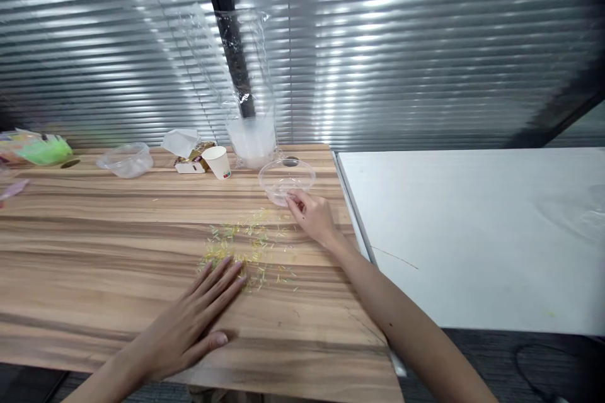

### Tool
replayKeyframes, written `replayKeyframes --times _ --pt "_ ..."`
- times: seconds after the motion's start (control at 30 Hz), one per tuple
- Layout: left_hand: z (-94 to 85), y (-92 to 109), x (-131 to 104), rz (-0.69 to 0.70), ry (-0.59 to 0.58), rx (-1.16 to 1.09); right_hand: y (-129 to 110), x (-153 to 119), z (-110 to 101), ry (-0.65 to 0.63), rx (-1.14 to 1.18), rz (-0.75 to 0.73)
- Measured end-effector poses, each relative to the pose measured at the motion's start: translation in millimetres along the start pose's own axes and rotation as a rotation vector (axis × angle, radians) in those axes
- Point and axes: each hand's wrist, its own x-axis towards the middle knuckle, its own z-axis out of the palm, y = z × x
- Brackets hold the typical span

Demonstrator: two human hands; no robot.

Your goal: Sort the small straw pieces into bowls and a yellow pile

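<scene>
My left hand (198, 315) lies flat on the wooden table with its fingers stretched out. Its fingertips touch the near edge of a scatter of small thin yellow and greenish translucent pieces (255, 242). Beyond them stands a clear round plastic bowl (270, 187). At the bowl's near side my right hand (312, 217) is closed in a pinch, thumb against fingers. What is between the fingertips, if anything, is too small to make out, and I cannot tell whether they touch the bowl.
Behind the bowl stands a tall clear plastic bag (255, 138) with whitish contents. A paper cup (217, 162), a tissue box (191, 164) and another clear bowl (127, 160) line the back. A green bag (45, 150) lies far left; a white table (472, 220) adjoins on the right.
</scene>
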Motion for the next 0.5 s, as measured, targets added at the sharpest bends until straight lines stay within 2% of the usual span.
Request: replayKeyframes --times 0.13,0.33,0.5 --pt "2.3 -13.9 -12.6 -0.033 0.039 0.053 1.6 -0.8 1.0 0.011 0.028 -0.035" --pt "8.7 -30.1 -17.5 -0.087 0.052 0.031 4.7 -1.6 -0.5 0.002 0.031 0.013" --pt "8.7 -32.8 -17.0 -0.128 0.049 0.024 5.2 -1.6 0.4 0.011 0.027 0.005"
